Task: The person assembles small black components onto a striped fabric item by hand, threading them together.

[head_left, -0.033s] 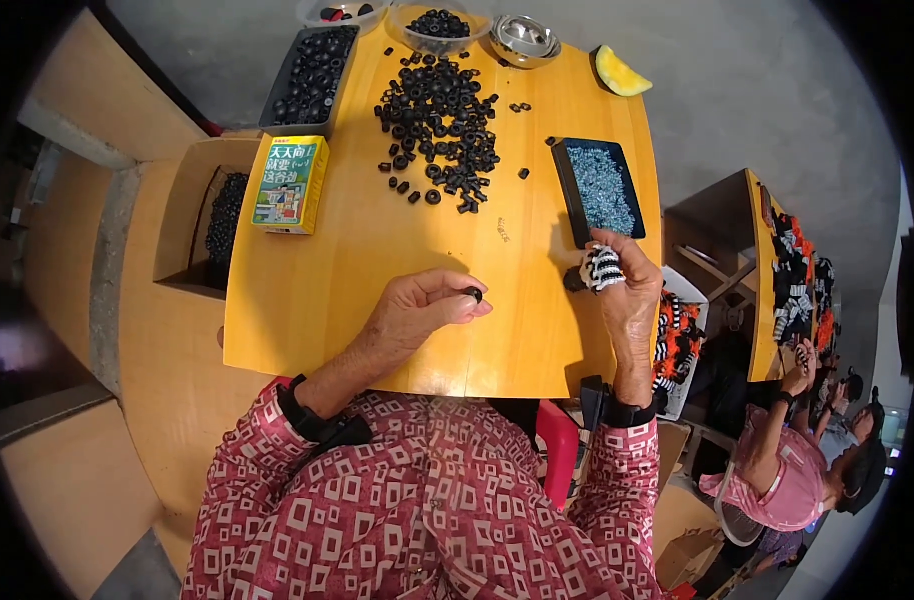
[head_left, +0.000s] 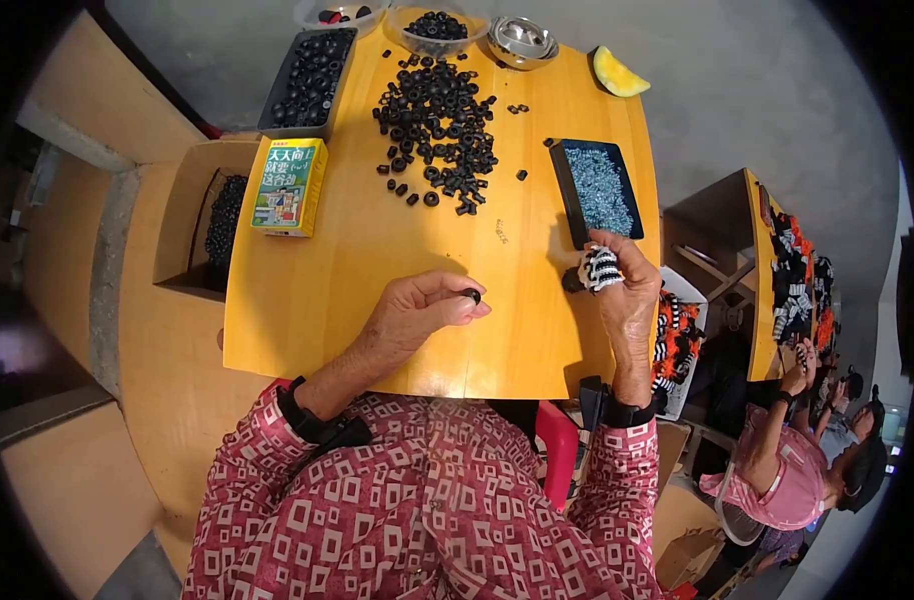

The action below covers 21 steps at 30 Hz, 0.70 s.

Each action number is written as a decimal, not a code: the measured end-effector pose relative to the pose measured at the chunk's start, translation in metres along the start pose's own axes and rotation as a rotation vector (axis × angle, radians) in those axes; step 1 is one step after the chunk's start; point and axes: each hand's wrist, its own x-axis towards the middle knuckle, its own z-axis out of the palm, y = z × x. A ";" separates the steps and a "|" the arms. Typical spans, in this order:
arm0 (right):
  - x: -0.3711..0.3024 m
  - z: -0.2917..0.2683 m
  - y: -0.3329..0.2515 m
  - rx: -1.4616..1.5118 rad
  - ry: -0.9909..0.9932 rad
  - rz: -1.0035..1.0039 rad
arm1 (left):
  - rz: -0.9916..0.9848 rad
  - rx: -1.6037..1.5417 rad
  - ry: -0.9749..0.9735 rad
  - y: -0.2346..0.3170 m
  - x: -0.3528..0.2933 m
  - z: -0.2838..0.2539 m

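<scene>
Over the front middle of the yellow table [head_left: 377, 250], my left hand [head_left: 422, 305] pinches a small black bead [head_left: 471, 296] between thumb and fingertips. On the right, my right hand [head_left: 632, 275] is closed on a small black-and-white striped knitted piece [head_left: 603, 268]. A dark rounded bit [head_left: 573, 280] shows at the left side of that piece; whether it is attached I cannot tell. Just beyond the right hand lies a black tray of small blue pieces [head_left: 599, 190]. Farther off, a loose heap of black beads [head_left: 437, 120] spreads over the table.
At the far left stand a dark bin of black balls [head_left: 312, 80] and a yellow-green carton [head_left: 290, 187]. Along the far edge are a clear bowl [head_left: 437, 45], metal bowls [head_left: 523, 42] and a yellow fruit slice [head_left: 619, 72]. Right, a white box [head_left: 689, 290] holds striped pieces; a co-worker [head_left: 787, 470] sits beyond.
</scene>
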 end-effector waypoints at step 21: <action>0.083 -0.013 0.023 -0.491 -0.115 -0.139 | -0.039 -0.010 0.037 0.002 -0.004 0.001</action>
